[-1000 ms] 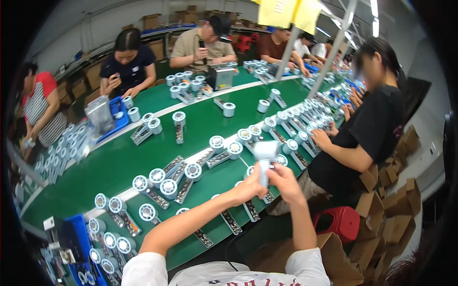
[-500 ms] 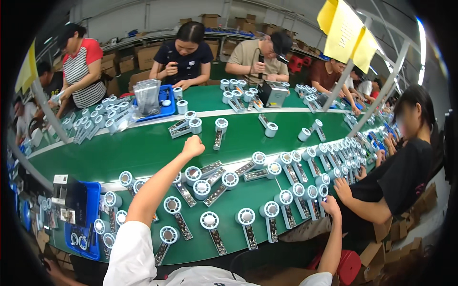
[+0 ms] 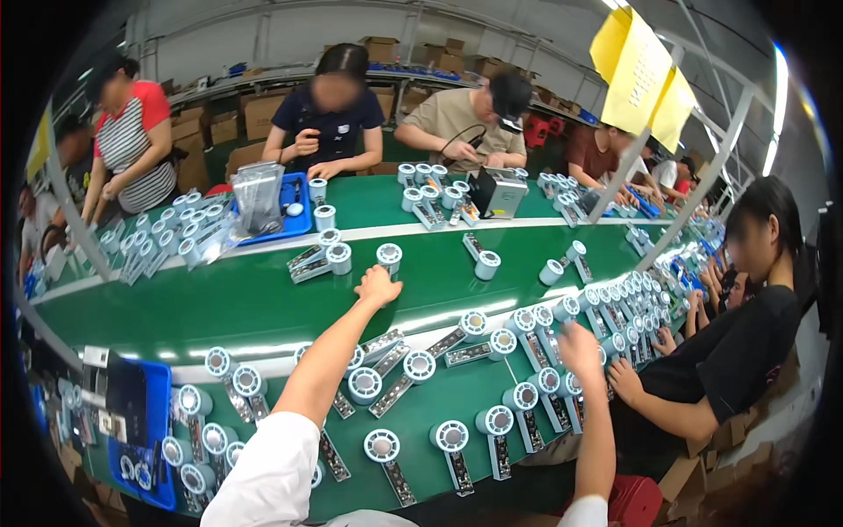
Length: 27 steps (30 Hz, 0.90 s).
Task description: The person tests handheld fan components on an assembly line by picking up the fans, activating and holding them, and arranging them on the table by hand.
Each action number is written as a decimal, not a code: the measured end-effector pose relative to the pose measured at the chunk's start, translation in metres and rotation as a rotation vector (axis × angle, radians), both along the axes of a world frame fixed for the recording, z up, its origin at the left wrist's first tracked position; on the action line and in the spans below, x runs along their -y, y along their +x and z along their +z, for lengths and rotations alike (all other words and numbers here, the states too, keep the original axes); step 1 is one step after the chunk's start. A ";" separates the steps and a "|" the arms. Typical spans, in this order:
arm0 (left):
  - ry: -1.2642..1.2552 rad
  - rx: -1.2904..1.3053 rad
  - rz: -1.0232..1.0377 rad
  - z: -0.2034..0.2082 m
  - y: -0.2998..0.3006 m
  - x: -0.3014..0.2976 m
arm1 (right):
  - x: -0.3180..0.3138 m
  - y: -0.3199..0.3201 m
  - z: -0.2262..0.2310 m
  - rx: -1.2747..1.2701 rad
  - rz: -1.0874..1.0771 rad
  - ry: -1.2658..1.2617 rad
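On the green conveyor belt, my left hand closes over the handle of a light-blue, round-headed device. Its head shows beyond my fingers; the handle is hidden beneath them. My right hand is smeared by motion above the right-hand rows of similar devices, so its fingers cannot be made out. Spread over the near worktop are several more of these devices, among them one with a pale disc in its ring and another beside it. Their narrow handles lie open, with small parts inside.
A blue tray with dark and clear parts stands at left. Across the belt, another blue tray holds plastic bags near a metal box. A co-worker in black sits close on my right; others work opposite.
My left hand has moved forward and right onto the device on the belt. My right hand has risen away from the near device row. The view has shifted slightly.
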<state>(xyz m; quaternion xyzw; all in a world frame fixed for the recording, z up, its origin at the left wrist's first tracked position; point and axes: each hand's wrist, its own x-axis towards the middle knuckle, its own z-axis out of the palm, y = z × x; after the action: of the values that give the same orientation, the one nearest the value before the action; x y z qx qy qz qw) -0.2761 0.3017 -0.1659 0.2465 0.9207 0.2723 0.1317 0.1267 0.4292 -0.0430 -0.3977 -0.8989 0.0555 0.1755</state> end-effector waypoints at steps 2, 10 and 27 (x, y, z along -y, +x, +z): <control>-0.075 -0.007 0.007 -0.009 -0.002 -0.015 | -0.014 -0.067 -0.005 -0.211 0.159 -0.222; -0.010 -0.032 -0.077 -0.034 -0.025 0.002 | -0.097 -0.322 -0.102 -0.568 -0.082 -0.860; -0.029 -0.029 -0.340 0.020 -0.063 0.050 | -0.031 -0.248 -0.019 0.028 0.046 -0.511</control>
<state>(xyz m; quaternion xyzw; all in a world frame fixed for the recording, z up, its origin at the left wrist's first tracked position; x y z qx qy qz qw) -0.3390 0.2519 -0.1463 0.4008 0.8713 0.2294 0.1660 -0.1214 0.4598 -0.0620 -0.4091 -0.8668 0.2795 0.0557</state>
